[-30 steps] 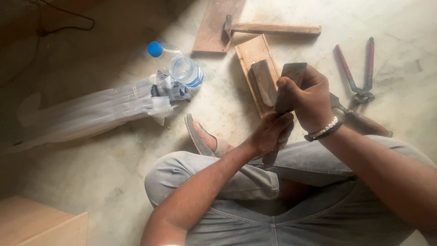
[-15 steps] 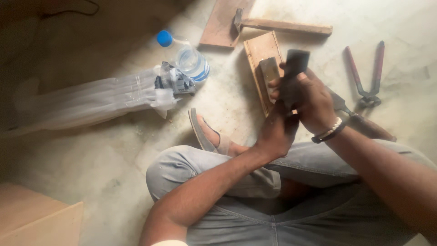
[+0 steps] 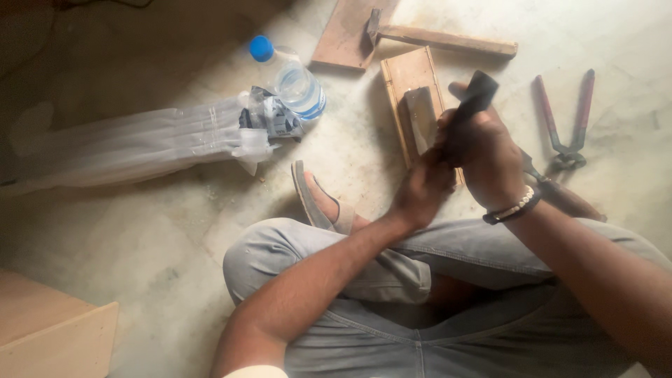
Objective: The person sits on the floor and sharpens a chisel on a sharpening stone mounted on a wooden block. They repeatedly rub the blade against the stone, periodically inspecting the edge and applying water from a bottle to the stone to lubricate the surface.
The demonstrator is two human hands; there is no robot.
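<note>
Seated cross-legged on the concrete floor point(image 3: 140, 231), the person is gripping a dark block-shaped tool point(image 3: 470, 105) in both hands, the right hand point(image 3: 490, 157) wrapping it high and the left hand point(image 3: 422, 192) closing just below. Just beyond, a wooden block point(image 3: 409, 105) is lying flat, pincers point(image 3: 568, 133) to its right, a water bottle point(image 3: 290, 78) and plastic sleeve point(image 3: 133, 143) to its left, and a hammer point(image 3: 434, 38) farthest off.

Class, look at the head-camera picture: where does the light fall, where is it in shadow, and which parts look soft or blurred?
Head view: bright light washes the concrete floor at upper right; the upper left corner lies in deep shadow; the plastic bottle shows small highlights; both hands, left and right, and the dark block they grip look slightly soft; the pincers stay fairly crisp.
</note>
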